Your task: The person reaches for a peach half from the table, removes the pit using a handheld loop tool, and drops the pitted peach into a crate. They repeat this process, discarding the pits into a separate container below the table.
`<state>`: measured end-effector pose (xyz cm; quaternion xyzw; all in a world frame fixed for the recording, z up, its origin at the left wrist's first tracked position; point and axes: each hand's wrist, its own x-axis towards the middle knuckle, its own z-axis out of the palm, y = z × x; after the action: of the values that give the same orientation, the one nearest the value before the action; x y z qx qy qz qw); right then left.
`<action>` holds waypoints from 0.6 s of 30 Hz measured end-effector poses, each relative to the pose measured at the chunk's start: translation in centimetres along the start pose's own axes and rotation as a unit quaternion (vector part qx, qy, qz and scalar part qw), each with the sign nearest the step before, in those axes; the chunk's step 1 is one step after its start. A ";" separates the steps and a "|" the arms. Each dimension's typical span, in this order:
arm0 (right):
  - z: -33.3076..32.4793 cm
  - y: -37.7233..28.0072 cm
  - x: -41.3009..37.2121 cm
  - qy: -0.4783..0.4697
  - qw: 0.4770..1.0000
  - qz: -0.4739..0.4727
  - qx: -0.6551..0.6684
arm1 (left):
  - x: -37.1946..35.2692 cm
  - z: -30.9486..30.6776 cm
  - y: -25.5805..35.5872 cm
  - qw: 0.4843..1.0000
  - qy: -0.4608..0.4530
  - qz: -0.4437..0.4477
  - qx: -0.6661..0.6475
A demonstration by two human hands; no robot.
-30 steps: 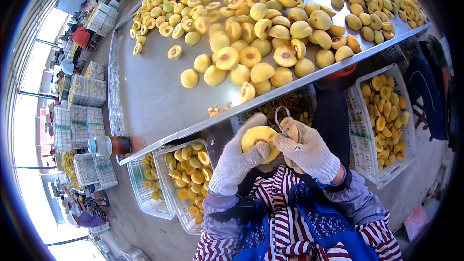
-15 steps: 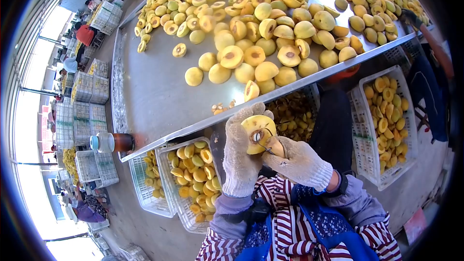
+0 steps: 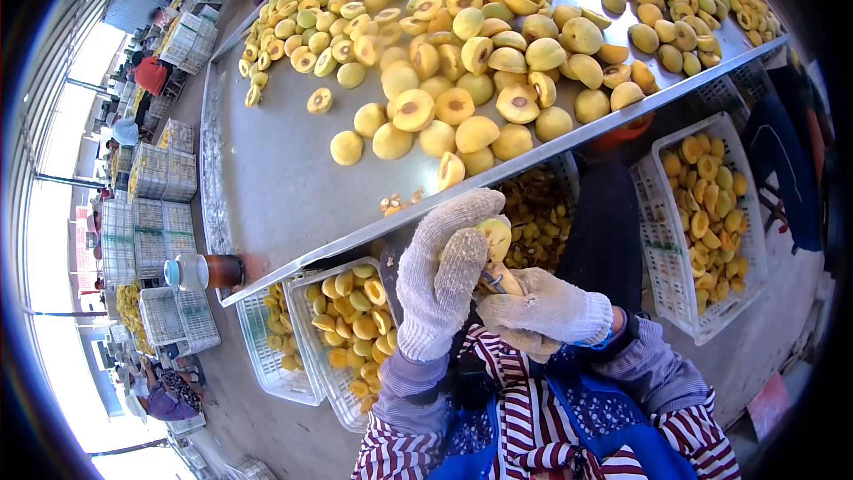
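My left hand point(image 3: 442, 271), in a pale knitted glove, is closed around a yellow peach half point(image 3: 496, 238); the fingers hide much of the fruit. My right hand point(image 3: 546, 309), gloved alike, grips a small pitting tool point(image 3: 503, 280) with a wooden-looking handle. Its tip is at the lower side of the fruit, largely hidden by the left fingers. Both hands are close together in front of the metal table's point(image 3: 293, 213) near edge. Just beyond them, a halved peach point(image 3: 450, 171) lies at that edge, beside some small pit pieces point(image 3: 402, 203).
Many peach halves point(image 3: 518, 102) are heaped across the table. Crates of halves stand below left point(image 3: 360, 329) and right point(image 3: 702, 213), with a container of darker pieces point(image 3: 538, 222) under the edge. A jar of brown liquid point(image 3: 224, 271) is at the left corner. Other people work nearby.
My left hand has turned, so its fingers now cover the peach's cut face, which showed the tool's loop around the pit before. My right hand has shifted slightly downward with the tool.
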<state>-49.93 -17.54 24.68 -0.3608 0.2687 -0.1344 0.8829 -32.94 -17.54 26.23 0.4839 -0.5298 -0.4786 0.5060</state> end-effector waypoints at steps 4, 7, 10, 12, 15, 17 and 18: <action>-1.3 2.8 0.4 -0.109 0.978 -0.017 0.179 | 0.6 -0.6 -1.0 0.985 -0.041 0.125 0.115; -1.4 2.5 -0.2 -0.168 0.945 0.018 0.281 | 1.0 -0.7 -0.7 0.983 -0.070 0.132 0.107; -1.9 3.5 -0.2 -0.202 0.926 0.032 0.318 | 0.1 0.0 0.7 0.973 -0.098 -0.096 -0.184; -2.3 4.1 0.2 -0.248 0.884 0.049 0.393 | 0.1 0.1 0.3 0.996 -0.079 0.015 -0.036; -2.5 6.6 2.2 -0.385 0.805 -0.016 0.451 | -0.4 0.3 -0.8 0.996 -0.040 0.070 0.031; -2.1 6.6 2.7 -0.416 0.754 -0.002 0.508 | -0.2 0.2 0.0 0.996 -0.067 -0.049 -0.041; -1.8 6.3 2.7 -0.418 0.730 0.018 0.540 | 0.6 0.5 -0.3 0.981 -0.101 -0.036 -0.161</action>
<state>-48.47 -15.34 18.14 0.1622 -0.2384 -0.0767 0.9544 -33.40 -18.16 25.99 0.3643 -0.4765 -0.6217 0.5037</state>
